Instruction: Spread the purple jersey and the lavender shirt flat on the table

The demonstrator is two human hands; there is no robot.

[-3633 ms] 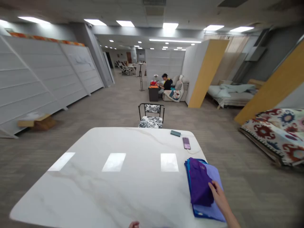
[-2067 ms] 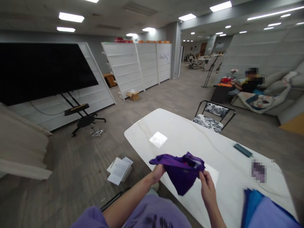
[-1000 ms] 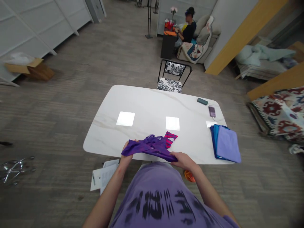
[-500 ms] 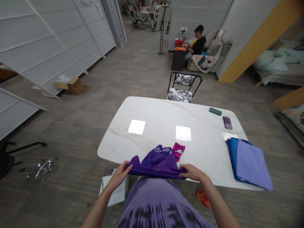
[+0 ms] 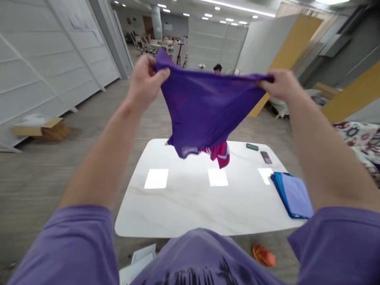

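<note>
Both my arms are raised in front of me, stretching a purple garment (image 5: pixel 204 109) between them in the air above the white marble table (image 5: pixel 184 198). My left hand (image 5: pixel 145 81) pinches its upper left corner, my right hand (image 5: pixel 280 84) grips its upper right corner. The cloth hangs down loosely, and a pink striped part (image 5: pixel 219 152) shows at its lower edge. It hangs clear of the table top.
A stack of folded blue and lilac cloths (image 5: pixel 292 194) lies at the table's right side. A phone (image 5: pixel 265 157) and a dark case (image 5: pixel 252 147) lie at the far right. An orange object (image 5: pixel 264 255) is on the floor, papers (image 5: pixel 139 257) under the near edge, a cardboard box (image 5: pixel 41 128) at left.
The purple garment went from the table's near edge up to head height, spread wide between both hands. My view tilted upward with it.
</note>
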